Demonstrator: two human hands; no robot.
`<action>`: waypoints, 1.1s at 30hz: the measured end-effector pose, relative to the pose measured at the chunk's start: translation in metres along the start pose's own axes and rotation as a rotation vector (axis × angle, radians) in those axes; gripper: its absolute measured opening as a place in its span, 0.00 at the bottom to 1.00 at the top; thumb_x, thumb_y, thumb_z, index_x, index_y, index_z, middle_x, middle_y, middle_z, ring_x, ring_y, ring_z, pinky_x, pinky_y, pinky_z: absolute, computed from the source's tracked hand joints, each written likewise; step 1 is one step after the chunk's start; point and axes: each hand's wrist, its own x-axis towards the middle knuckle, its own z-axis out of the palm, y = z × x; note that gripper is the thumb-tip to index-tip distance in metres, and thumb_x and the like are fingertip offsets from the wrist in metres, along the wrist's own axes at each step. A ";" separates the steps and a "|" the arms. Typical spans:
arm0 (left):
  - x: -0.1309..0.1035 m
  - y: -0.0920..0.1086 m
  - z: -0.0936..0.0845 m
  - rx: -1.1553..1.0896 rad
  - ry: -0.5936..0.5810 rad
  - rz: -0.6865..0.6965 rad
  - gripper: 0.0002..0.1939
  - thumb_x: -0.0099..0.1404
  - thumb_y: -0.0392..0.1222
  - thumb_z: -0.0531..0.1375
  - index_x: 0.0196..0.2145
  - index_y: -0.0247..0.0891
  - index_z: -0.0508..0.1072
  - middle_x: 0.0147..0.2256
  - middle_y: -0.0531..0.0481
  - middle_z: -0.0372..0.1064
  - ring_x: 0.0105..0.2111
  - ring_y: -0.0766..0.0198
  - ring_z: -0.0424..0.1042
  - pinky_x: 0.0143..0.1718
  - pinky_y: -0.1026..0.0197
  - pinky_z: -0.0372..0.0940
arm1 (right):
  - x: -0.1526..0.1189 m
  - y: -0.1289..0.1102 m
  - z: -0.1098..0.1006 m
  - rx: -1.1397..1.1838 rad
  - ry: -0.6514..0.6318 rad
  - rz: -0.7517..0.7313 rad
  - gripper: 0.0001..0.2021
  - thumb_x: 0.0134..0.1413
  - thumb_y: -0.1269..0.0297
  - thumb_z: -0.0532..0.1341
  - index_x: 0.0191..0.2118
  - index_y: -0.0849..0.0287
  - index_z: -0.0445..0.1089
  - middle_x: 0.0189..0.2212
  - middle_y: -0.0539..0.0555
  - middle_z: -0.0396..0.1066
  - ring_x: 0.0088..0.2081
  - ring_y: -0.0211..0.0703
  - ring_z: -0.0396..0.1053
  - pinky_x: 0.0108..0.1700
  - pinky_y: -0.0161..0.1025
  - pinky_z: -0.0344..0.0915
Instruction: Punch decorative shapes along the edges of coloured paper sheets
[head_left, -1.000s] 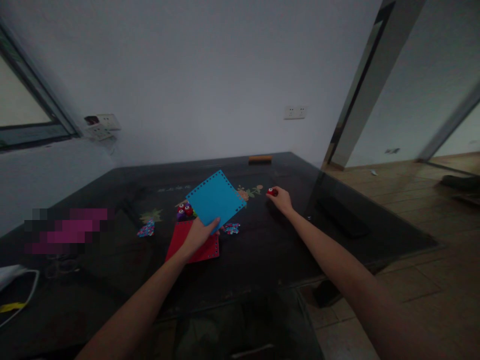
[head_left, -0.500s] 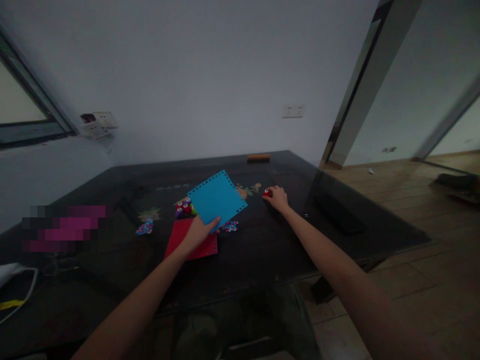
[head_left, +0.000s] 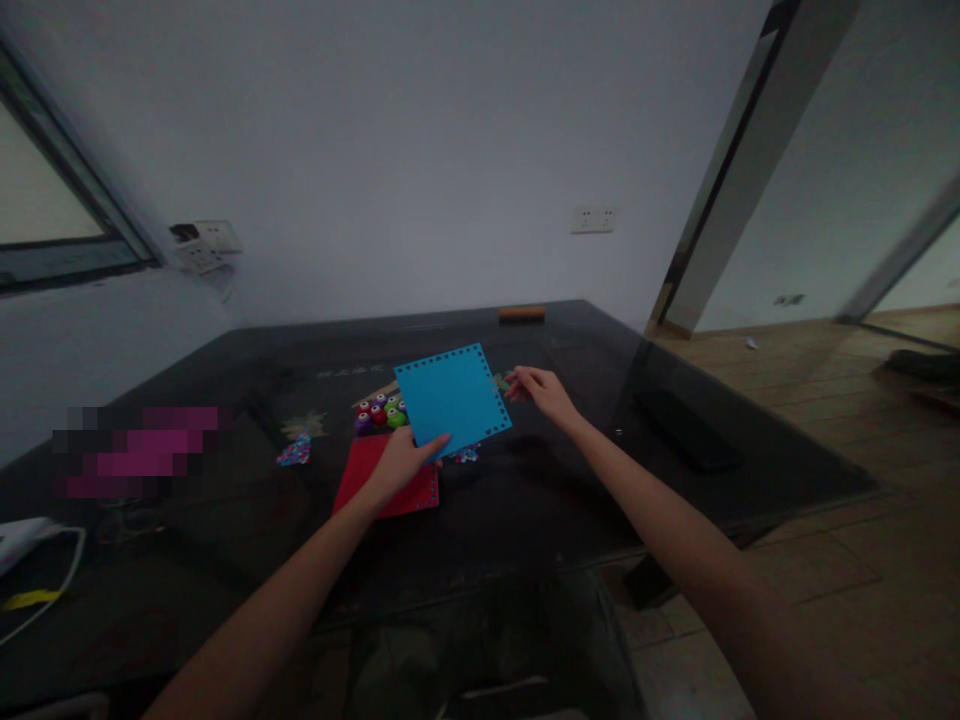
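Note:
My left hand (head_left: 401, 465) pinches the lower left corner of a blue square card (head_left: 452, 400) with holes along its edges, raised and tilted above the table. Under that hand lies a red card (head_left: 364, 468) with a similar punched edge. Behind the red card sit several small red, purple and green balls with eye shapes (head_left: 379, 411), partly covered by the blue card. Just right of the blue card is my right hand (head_left: 536, 390), its fingers bent and apart with nothing visible between them. The red ball is not seen at this hand.
Small colourful piles lie left (head_left: 295, 450) and below the blue card (head_left: 466, 453). A brown roll (head_left: 522, 315) is at the dark table's back edge, a long black object (head_left: 688, 430) at right. At left are a blurred pink item (head_left: 150, 450), a white cable (head_left: 71, 570) and a yellow strip (head_left: 31, 599).
My right hand has moved left toward the blue card, and the red ball it held no longer shows. The blue card has shifted right and turned, uncovering more of the coloured balls.

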 end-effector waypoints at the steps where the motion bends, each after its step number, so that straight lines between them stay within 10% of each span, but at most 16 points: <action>1: 0.000 -0.001 0.000 0.003 -0.007 0.000 0.15 0.53 0.51 0.63 0.30 0.35 0.72 0.26 0.46 0.74 0.22 0.59 0.71 0.25 0.60 0.66 | -0.002 -0.005 0.008 0.082 -0.057 0.037 0.26 0.51 0.40 0.52 0.35 0.60 0.71 0.26 0.54 0.72 0.26 0.39 0.67 0.30 0.37 0.62; 16: -0.008 0.008 0.006 -0.015 -0.171 0.033 0.19 0.60 0.56 0.55 0.25 0.36 0.69 0.21 0.50 0.70 0.17 0.66 0.66 0.21 0.65 0.60 | -0.009 -0.008 0.020 0.334 -0.029 0.190 0.16 0.34 0.55 0.70 0.26 0.60 0.69 0.21 0.47 0.69 0.24 0.36 0.65 0.31 0.38 0.62; 27: -0.027 0.013 0.018 0.456 -0.205 0.369 0.19 0.67 0.49 0.48 0.27 0.38 0.72 0.20 0.52 0.68 0.21 0.65 0.67 0.25 0.65 0.56 | -0.010 -0.009 -0.037 0.343 0.102 0.290 0.18 0.32 0.56 0.71 0.31 0.60 0.70 0.24 0.50 0.71 0.23 0.37 0.66 0.29 0.40 0.64; 33: -0.042 0.034 0.040 0.588 -0.376 0.610 0.12 0.68 0.39 0.49 0.40 0.38 0.71 0.37 0.48 0.73 0.37 0.62 0.71 0.38 0.62 0.63 | -0.048 0.009 -0.074 0.197 0.107 0.377 0.18 0.33 0.58 0.71 0.32 0.61 0.70 0.24 0.49 0.71 0.23 0.37 0.67 0.27 0.36 0.63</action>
